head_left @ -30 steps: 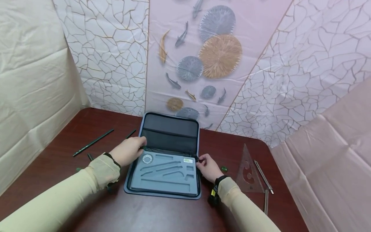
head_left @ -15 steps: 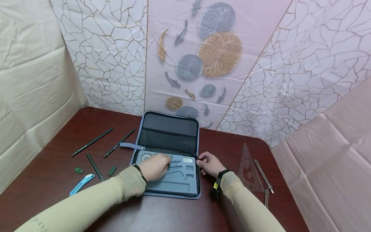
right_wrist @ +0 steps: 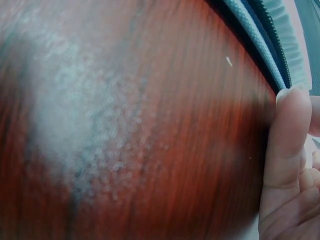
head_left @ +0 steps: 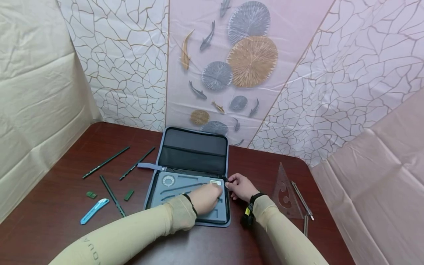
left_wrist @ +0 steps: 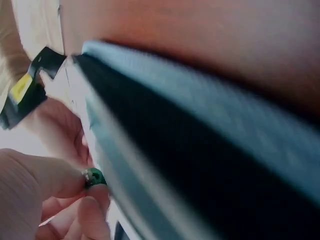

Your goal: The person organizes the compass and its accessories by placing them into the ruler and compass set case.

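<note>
A blue zip case (head_left: 191, 133) lies unfolded on the table. Its lower half holds a grey-blue foam insert (head_left: 159, 211) with cut-out slots and a pale round dial (head_left: 168, 180). Over the right part of this insert is my left hand (head_left: 205, 198). Its thumb and finger pinch a small dark green piece (left_wrist: 94, 177), seen in the left wrist view; most of it is covered by the fingers. My right hand (head_left: 241, 187) pinches the case's right edge near the hinge. In the right wrist view the thumb (right_wrist: 289, 135) presses against the zipped rim (right_wrist: 275, 75).
Left on the table are dark green pencils (head_left: 106, 162), two green blocks (head_left: 129, 194) and a light blue utility knife (head_left: 94, 211). A black-and-yellow object (head_left: 246, 218) sits beneath my right wrist. Farther right lie a clear set square (head_left: 286, 198) and a metal compass-like tool (head_left: 302, 200).
My left hand has moved right, from the case's left edge across the insert to its right side. The strap and the things on the left are uncovered. My right hand stays at the right edge.
</note>
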Demonstrator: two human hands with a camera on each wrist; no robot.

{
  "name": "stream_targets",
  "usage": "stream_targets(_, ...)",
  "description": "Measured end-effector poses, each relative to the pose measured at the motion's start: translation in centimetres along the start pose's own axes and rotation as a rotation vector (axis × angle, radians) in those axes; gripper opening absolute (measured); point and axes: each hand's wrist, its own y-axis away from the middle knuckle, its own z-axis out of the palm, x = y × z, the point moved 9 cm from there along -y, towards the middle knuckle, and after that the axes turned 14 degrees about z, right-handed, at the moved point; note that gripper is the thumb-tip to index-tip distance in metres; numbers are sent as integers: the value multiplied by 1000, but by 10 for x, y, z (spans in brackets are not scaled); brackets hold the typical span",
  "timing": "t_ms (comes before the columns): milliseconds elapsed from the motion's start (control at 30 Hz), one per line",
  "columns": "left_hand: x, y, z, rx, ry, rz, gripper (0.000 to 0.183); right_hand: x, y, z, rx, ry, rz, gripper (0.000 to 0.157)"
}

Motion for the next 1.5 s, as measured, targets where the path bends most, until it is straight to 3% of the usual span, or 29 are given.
stream_targets(133, 3, -7, 8, -9, -38, -11, 7, -1, 0, -1, 5, 1, 2, 17)
stream_targets(367, 4, -9, 12, 35, -100, 6, 6, 0, 0, -3, 0, 5, 11, 17)
stream_targets(700, 5, -6, 11, 27, -105, -17, 8, 2, 0, -1, -9, 17, 13, 18)
stream_targets(1033, 4, 0, 11, 31, -128, 24, 9, 1, -1, 1, -15, -1, 9, 18)
stream_targets(1300, 24, 14, 0, -79, -300, 152, 11, -1, 0, 0, -7, -4, 10, 18)
stream_targets(1400, 22, 24, 2, -162, -311, 122, 30, 0, 0, -1, -5, -1, 13, 18)
stream_targets(1500, 14, 35, 8, -240, -254, 66, 46, 0, 0, 0, -9, -2, 12, 18)
